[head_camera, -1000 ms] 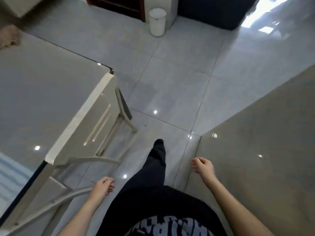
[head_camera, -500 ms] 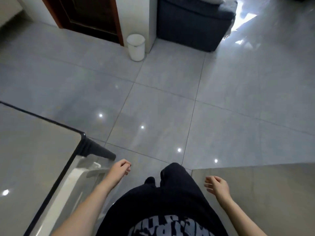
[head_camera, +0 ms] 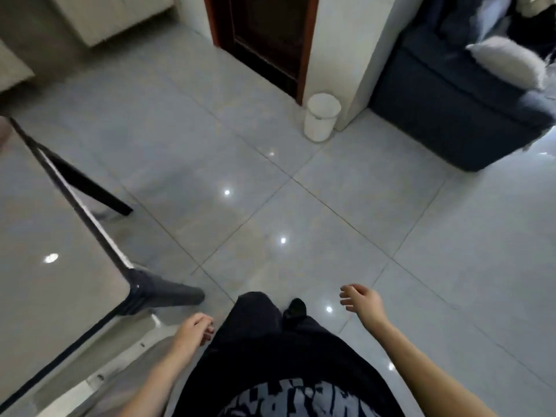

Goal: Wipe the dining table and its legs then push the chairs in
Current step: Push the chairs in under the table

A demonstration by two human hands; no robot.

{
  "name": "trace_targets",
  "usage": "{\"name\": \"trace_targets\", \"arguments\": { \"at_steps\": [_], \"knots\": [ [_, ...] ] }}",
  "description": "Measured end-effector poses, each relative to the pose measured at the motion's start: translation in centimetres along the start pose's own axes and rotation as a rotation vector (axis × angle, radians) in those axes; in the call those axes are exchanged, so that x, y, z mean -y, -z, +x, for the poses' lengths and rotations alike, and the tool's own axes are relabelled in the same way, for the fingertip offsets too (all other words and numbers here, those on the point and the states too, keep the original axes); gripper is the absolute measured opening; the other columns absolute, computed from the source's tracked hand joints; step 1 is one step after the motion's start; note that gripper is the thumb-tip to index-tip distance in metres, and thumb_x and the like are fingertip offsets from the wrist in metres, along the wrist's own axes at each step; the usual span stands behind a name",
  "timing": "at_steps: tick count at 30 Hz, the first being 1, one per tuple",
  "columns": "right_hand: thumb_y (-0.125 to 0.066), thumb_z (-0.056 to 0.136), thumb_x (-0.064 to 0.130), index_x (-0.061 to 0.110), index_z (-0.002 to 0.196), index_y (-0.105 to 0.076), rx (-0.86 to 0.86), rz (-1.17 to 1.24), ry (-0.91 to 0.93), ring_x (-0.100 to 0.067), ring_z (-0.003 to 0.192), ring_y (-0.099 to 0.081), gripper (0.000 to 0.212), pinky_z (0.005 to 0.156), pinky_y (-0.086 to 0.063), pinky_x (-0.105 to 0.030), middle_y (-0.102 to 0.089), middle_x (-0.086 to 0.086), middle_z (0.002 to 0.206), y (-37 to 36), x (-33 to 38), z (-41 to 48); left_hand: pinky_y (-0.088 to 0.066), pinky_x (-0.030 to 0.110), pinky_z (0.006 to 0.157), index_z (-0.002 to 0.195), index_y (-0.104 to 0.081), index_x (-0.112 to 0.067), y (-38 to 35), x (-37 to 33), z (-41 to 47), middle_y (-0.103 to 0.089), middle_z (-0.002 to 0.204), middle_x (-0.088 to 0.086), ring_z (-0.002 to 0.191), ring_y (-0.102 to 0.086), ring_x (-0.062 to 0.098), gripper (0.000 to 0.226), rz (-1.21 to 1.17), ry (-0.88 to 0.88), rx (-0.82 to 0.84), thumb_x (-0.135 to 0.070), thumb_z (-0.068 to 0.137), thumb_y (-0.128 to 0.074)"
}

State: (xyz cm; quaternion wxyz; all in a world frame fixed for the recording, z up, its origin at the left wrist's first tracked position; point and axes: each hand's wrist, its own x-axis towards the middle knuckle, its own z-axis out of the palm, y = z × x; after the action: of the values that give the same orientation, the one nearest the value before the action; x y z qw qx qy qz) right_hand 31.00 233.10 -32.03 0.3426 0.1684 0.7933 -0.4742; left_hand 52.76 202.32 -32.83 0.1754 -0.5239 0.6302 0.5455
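The dining table with a glossy grey top and dark edge fills the left side. One dark table leg splays out at the near corner, another dark leg farther back. My left hand hangs loosely curled beside my dark trousers, just below the near corner, holding nothing. My right hand is out to the right over the floor, fingers apart and empty. A pale chair frame shows under the table's near edge. No cloth is visible.
A white waste bin stands by a white pillar and a dark wooden door. A dark blue sofa with a white cushion is at the upper right. Grey tiled floor lies ahead. My foot is in front.
The view has swung right along the table's end, past the corner. The pale chair has dropped out of the left of the view. Both hands stay empty at my sides.
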Motion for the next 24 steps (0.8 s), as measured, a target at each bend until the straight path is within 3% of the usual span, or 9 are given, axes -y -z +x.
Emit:
{"name": "trace_targets", "arguments": {
  "at_steps": [4, 7, 10, 13, 15, 19, 24],
  "knots": [
    [-0.053, 0.092, 0.012, 0.001, 0.093, -0.067, 0.109, -0.083, 0.03, -0.026, 0.073, -0.064, 0.018, 0.066, -0.05, -0.033, -0.068, -0.014, 0.086, -1.3, 6.7, 5.9, -0.037, 0.012, 0.039, 0.08, -0.058, -0.001, -0.4, -1.2, 0.3, -0.054, 0.072, 0.015, 0.054, -0.053, 0.02, 0.024, -0.122, 0.132, -0.069, -0.005, 0.097, -0.042],
    [-0.055, 0.091, 0.012, 0.0, 0.089, -0.067, 0.165, -0.122, 0.03, -0.026, 0.072, -0.063, 0.017, 0.065, -0.049, -0.035, -0.066, -0.014, 0.082, -3.0, 10.5, 10.0, -0.039, 0.011, 0.038, 0.09, -0.059, 0.005, -0.6, -2.2, 1.1, -0.055, 0.076, 0.018, 0.059, -0.053, 0.021, 0.024, -0.191, 0.219, -0.094, -0.006, 0.098, -0.039],
    [-0.057, 0.089, 0.012, -0.002, 0.089, -0.067, 0.198, -0.186, 0.017, -0.028, 0.071, -0.063, 0.016, 0.064, -0.049, -0.033, -0.066, -0.015, 0.082, -4.6, 14.0, 14.4, -0.04, 0.009, 0.042, 0.084, -0.059, 0.001, -0.3, -4.5, 3.5, -0.056, 0.072, 0.012, 0.055, -0.055, 0.015, 0.023, -0.249, 0.274, -0.148, -0.005, 0.097, -0.041],
    [-0.057, 0.091, 0.011, -0.001, 0.088, -0.067, 0.191, -0.234, 0.005, -0.029, 0.069, -0.064, 0.016, 0.061, -0.049, -0.032, -0.067, -0.02, 0.084, -5.7, 17.8, 18.8, -0.049, 0.026, 0.067, 0.083, -0.063, -0.007, 0.9, -7.9, 7.6, -0.064, 0.081, 0.009, 0.069, -0.058, 0.016, 0.019, -0.282, 0.247, -0.148, -0.017, 0.093, -0.05],
    [-0.054, 0.092, 0.008, -0.001, 0.086, -0.067, 0.158, -0.249, -0.012, -0.031, 0.069, -0.064, 0.016, 0.06, -0.048, -0.032, -0.068, -0.023, 0.086, -6.2, 20.8, 21.4, -0.051, 0.036, 0.075, 0.083, -0.067, -0.009, 2.4, -10.6, 11.1, -0.069, 0.087, 0.013, 0.075, -0.061, 0.021, 0.021, -0.271, 0.241, -0.131, -0.025, 0.087, -0.054],
    [-0.053, 0.092, 0.006, -0.006, 0.089, -0.064, 0.091, -0.273, -0.01, -0.033, 0.071, -0.062, 0.016, 0.062, -0.048, -0.035, -0.065, -0.02, 0.082, -7.0, 27.2, 25.1, -0.039, 0.029, 0.06, 0.073, -0.059, -0.004, 5.9, -20.8, 16.0, -0.057, 0.074, 0.016, 0.063, -0.052, 0.024, 0.025, -0.395, 0.183, -0.163, -0.006, 0.095, -0.046],
    [-0.053, 0.09, 0.007, -0.005, 0.09, -0.067, 0.109, -0.318, -0.007, -0.033, 0.07, -0.066, 0.018, 0.066, -0.052, -0.035, -0.068, -0.023, 0.085, -9.9, 34.8, 30.7, -0.041, 0.028, 0.062, 0.076, -0.06, -0.008, 10.4, -29.5, 22.0, -0.058, 0.072, 0.009, 0.064, -0.054, 0.021, 0.024, -0.471, 0.11, -0.213, -0.008, 0.095, -0.045]
  ]
}}
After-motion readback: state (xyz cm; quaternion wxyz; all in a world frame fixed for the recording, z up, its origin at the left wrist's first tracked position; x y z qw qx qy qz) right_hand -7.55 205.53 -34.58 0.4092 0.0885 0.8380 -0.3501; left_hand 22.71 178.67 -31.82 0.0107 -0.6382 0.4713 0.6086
